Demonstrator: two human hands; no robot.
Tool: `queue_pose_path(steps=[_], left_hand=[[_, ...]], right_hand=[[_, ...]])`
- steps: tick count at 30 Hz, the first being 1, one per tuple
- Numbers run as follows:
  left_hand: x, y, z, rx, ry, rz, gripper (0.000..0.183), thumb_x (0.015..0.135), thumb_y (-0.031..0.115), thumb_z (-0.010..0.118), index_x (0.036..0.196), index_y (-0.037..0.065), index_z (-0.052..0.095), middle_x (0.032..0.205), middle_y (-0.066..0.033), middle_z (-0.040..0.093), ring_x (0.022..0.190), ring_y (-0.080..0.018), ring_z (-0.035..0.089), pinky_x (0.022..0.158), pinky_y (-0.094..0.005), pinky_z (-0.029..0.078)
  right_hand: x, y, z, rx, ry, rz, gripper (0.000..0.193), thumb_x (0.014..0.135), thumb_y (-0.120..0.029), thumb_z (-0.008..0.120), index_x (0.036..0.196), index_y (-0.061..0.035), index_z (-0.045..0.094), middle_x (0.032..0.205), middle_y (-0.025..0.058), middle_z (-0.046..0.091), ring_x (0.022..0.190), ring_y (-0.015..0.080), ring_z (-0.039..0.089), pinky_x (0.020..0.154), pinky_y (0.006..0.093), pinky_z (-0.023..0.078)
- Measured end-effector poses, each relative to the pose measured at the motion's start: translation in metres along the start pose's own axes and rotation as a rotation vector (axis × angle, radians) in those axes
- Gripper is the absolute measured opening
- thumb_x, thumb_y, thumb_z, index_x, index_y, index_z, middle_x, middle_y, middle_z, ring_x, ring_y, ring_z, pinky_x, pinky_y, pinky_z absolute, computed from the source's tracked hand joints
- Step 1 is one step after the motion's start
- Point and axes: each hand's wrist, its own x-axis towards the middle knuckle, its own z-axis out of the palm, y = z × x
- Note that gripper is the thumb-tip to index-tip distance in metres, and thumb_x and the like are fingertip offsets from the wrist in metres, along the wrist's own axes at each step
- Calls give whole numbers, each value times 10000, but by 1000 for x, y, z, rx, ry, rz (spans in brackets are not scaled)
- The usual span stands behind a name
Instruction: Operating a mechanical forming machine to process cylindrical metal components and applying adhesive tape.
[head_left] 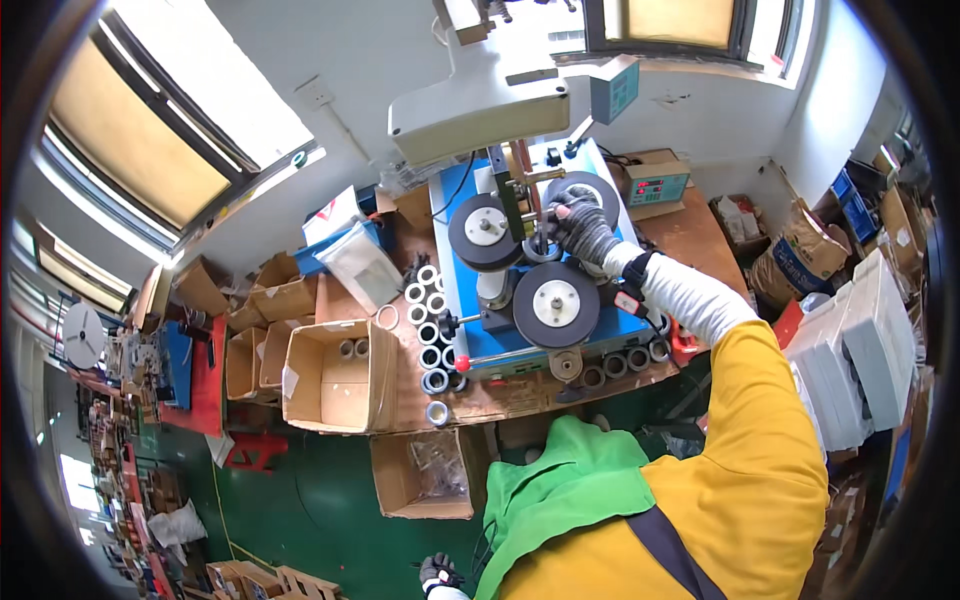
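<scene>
Three-disc machine (540, 290), gloved hands (585, 230) apart, red-lit control box (660, 189), blue-lettered sack (797, 255)

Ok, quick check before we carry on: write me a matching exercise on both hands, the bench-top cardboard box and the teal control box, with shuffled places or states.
Column one
1. right hand
2. left hand
3. bench-top cardboard box
4. teal control box

Column two
A. displays red digits
B. low, near the picture's bottom edge, away from the bench
C. open-topped, with grey ring-shaped parts inside
D. up at the black wheels

Right pairs: 1-D, 2-B, 3-C, 4-A
</scene>
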Motion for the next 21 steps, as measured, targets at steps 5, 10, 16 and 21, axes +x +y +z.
queue_pose_path(steps=[5,10,16,21], left_hand=[[-41,28,68,0,8,34,442,880,292,340,1270,88,302,1319,-82,360,1235,-270,301,972,-427,225],[-38,22,79,-65,26,19,288,854,237,413,1109,104,433,1186,-62,466,1225,-286,304,963,-461,223],[-32,23,94,-27,16,3,249,852,237,422,1066,114,452,1112,-52,508,1200,-280,338,963,-461,224],[-37,23,105,-17,25,20,323,851,226,412,1148,99,407,1242,-60,443,1239,-283,294,975,-469,214]], right_hand=[[-12,14,-9,379,100,161,191,643,-224,595,788,-113,539,818,123,551,799,312,527,760,422,382],[-3,-14,-16,-241,34,-29,206,635,-222,616,789,-108,541,834,125,557,827,350,514,778,458,380],[-1,-31,-31,-286,63,-59,198,663,-221,605,794,-84,549,846,128,555,835,341,515,767,443,392],[0,-31,-31,-267,51,-27,179,667,-214,595,780,-81,553,838,138,552,809,335,522,738,433,400]])
